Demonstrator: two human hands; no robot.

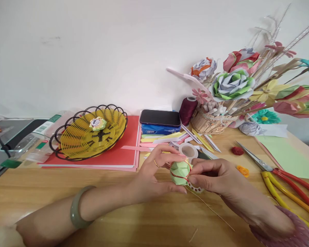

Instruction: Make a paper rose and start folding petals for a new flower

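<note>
My left hand and my right hand meet above the wooden table, both gripping a small folded green paper ball with a red band around it. A thin thread trails from the ball toward the front right. My left wrist wears a green bangle. A roll of clear tape lies just behind the ball.
A yellow wire basket holding a small paper flower sits on red sheets at the left. A phone, a maroon thread spool, a basket of paper flowers, paper strips and scissors lie behind and right.
</note>
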